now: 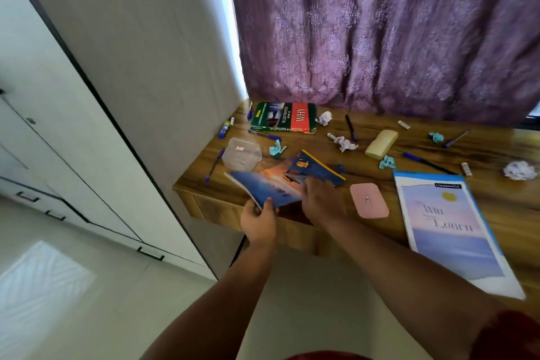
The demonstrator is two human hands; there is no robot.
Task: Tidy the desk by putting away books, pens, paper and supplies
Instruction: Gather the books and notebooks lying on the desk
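Observation:
A thin blue book (268,188) with a sunset cover is tilted up off the front left of the wooden desk (409,137). My left hand (258,221) grips its near corner, thumb on top. My right hand (321,202) rests on its right part, fingers hidden against the cover. Behind it lies a dark blue pencil pouch (318,168) with a yellow zip. A green and red book (285,117) lies at the back left. A large pale notebook (450,231) lies at the front right. Several pens, such as one (350,127), and crumpled paper balls (344,143) are scattered about.
A clear plastic box (242,153), a cream case (381,143), a pink case (368,200), glue sticks and bits of teal paper lie on the desk. A purple curtain (380,29) hangs behind. White wardrobes with drawers (87,155) stand to the left.

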